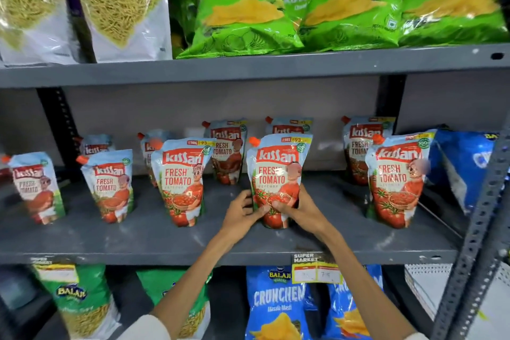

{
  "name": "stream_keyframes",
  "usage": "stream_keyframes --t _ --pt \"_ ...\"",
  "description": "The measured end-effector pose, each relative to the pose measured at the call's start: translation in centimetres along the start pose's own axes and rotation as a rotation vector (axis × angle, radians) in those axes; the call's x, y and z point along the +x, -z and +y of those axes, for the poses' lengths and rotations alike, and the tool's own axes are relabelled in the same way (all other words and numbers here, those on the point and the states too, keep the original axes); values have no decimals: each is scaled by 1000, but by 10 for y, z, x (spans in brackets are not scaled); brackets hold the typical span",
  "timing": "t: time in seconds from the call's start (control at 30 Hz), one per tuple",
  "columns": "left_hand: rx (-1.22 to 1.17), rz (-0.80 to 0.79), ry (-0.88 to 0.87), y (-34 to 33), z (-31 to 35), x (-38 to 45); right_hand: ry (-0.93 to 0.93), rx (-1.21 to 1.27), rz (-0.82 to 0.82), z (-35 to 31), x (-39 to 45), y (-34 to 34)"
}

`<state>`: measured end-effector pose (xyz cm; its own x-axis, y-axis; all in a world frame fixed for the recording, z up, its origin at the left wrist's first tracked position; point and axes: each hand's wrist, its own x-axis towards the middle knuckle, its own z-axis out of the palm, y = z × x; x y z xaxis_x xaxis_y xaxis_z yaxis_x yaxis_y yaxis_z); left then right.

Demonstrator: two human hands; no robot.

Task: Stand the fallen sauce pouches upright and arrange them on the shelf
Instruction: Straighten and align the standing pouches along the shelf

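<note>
Several tomato ketchup pouches with orange spouts stand upright on the grey middle shelf (193,243). Both hands hold the lower part of one front-row pouch (277,171), which stands upright near the shelf's middle. My left hand (242,212) grips its left lower edge; my right hand (298,208) wraps its right lower side. Other front pouches stand at the far left (36,188), left (110,188), centre-left (183,179) and right (397,182). A back row of pouches (227,149) stands behind them, partly hidden.
Green chip bags (331,8) and sev bags (118,8) fill the shelf above. A blue snack bag (466,168) leans at the right end of the middle shelf. Blue bags (278,303) and green bags sit below. A perforated metal upright (480,229) stands at right.
</note>
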<state>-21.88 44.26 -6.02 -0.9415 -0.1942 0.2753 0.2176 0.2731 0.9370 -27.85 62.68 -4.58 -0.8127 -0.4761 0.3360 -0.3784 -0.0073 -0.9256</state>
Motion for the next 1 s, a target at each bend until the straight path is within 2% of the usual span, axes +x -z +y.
stream_keyframes --t 0.3,0.6,0.7,0.77,0.83,0.9,1.0 --pt "24 -13 -13 -56 13 15 -20 -29 106 16 -3 48" --pt "-9 0 -3 -53 13 7 -22 -73 94 19 -7 44" --pt "-14 31 -9 -50 16 0 25 -183 286 10 -19 41" --pt "-14 57 -42 -44 15 -9 113 -274 459 2 -28 38" --pt "-16 75 -85 -32 15 -19 231 -295 566 -9 -34 29" --pt "-22 80 -132 -15 18 -28 292 -279 583 -23 -34 9" --pt "-15 144 -209 15 27 -38 309 -216 512 -35 -27 -31"
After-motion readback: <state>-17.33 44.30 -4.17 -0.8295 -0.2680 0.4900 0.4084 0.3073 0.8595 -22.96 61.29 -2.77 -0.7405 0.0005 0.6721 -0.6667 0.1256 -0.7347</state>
